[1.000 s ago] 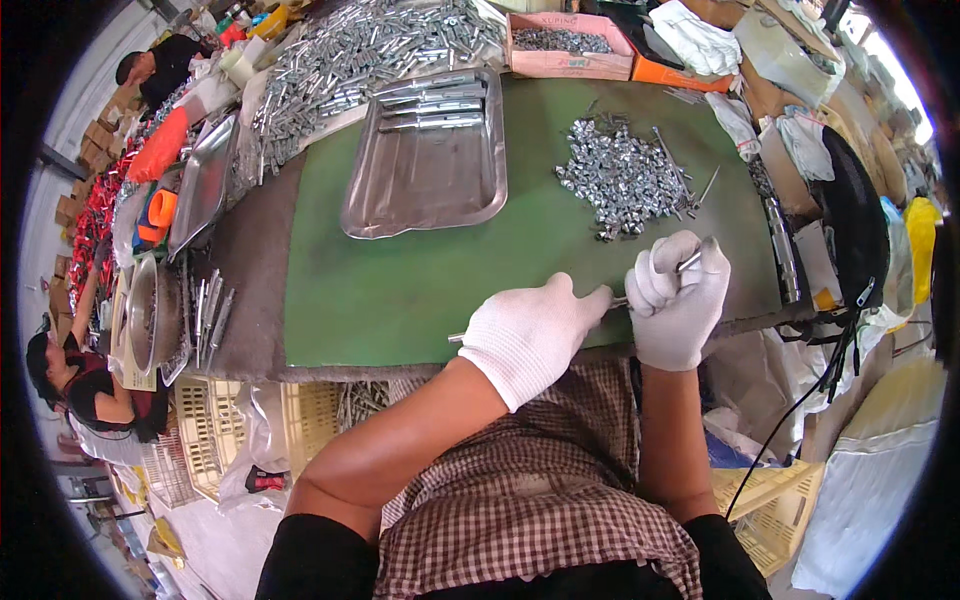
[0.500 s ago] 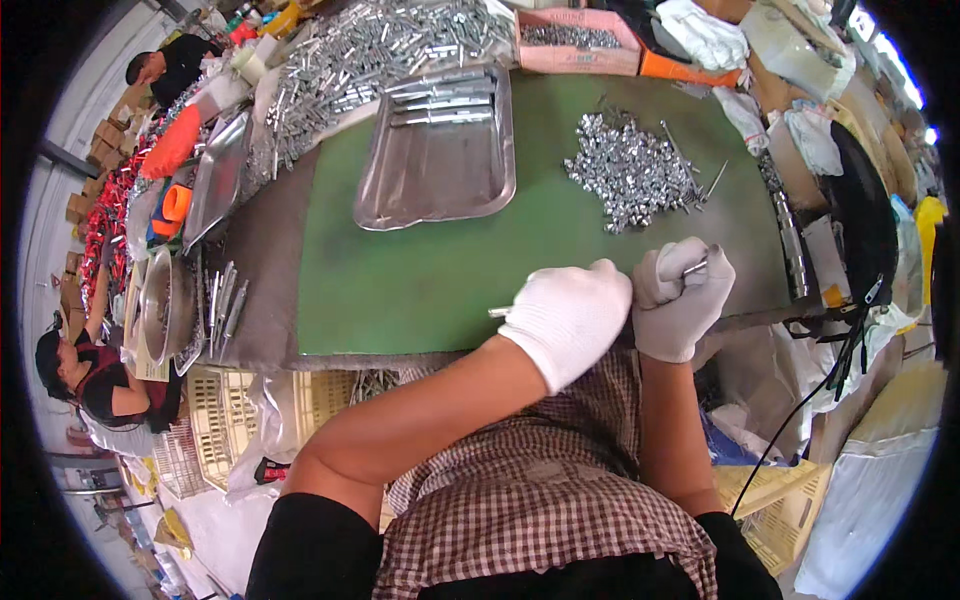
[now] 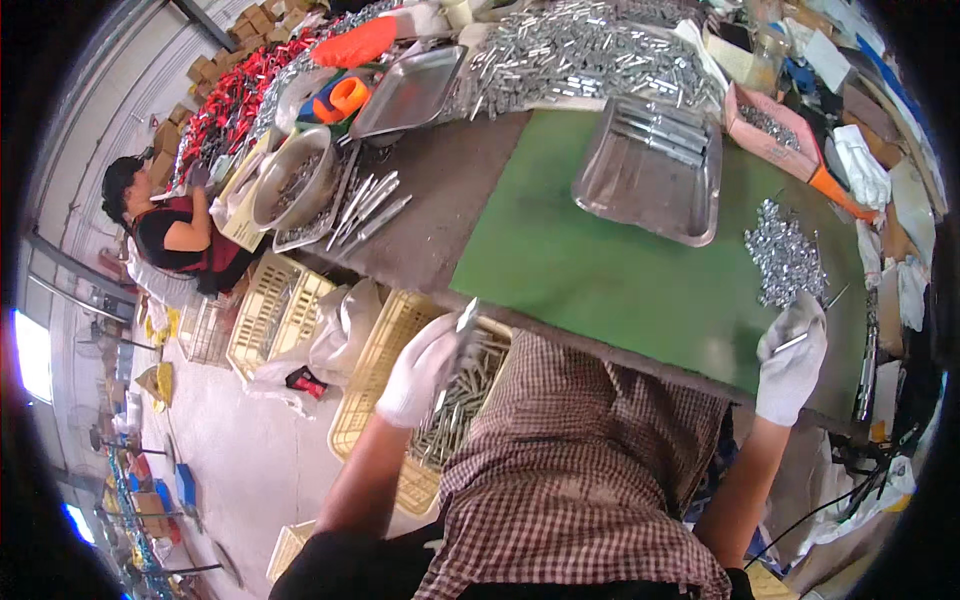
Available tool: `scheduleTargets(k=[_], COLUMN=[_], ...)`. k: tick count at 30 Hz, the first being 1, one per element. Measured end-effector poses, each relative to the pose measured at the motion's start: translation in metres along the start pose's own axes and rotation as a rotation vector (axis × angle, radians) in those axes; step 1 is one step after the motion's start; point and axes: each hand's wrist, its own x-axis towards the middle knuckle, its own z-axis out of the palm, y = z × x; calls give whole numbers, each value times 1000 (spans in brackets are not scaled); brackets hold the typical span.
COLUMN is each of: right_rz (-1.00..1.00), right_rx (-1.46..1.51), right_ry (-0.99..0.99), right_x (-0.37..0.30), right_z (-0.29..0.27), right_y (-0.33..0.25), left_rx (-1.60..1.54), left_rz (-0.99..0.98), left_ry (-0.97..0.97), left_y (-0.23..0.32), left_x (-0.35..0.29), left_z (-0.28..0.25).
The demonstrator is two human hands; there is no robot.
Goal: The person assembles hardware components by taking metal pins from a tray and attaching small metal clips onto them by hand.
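Note:
My left hand, in a white knit glove, holds a slim silver metal rod over a yellow plastic basket beside the table edge. Similar metal rods fill that basket. My gloved right hand is closed on a thin silver pin at the right of the green mat. Just beyond this hand lies a heap of small shiny metal parts. A steel tray on the mat holds several silver rods at its far end.
A large pile of metal rods covers the back of the table. A pink box of small parts stands at the back right. At the left are a round metal bowl, loose rods and a co-worker.
My hands have moved apart: the left swung left and down off the mat to above the basket with its rod. The view has turned left, bringing the basket into sight.

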Motion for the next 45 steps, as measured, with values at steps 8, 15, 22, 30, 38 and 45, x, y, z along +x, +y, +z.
scheduleTargets(k=[8, 15, 22, 30, 38, 45], right_rz=[-24, 29, 108, 123, 346, 312], right_rx=[-334, -421, -385, -338, -398, -724], right_ry=[58, 79, 37, -42, -173, -138], right_x=[-17, -21, -26, -27, -29, -34], right_z=[3, 11, 14, 14, 21, 8], right_y=[0, -10, -18, -27, -45, -46], left_rx=[749, 961, 1180, 695, 755, 690], left_rz=[508, 1070, 1079, 1140, 1091, 1054], left_ry=[184, -213, -247, -432, -787, -685], left_y=[67, 99, 92, 137, 127, 111], left_x=[71, 250, 305, 218, 123, 109], left_z=[15, 178, 220, 202, 212, 206])
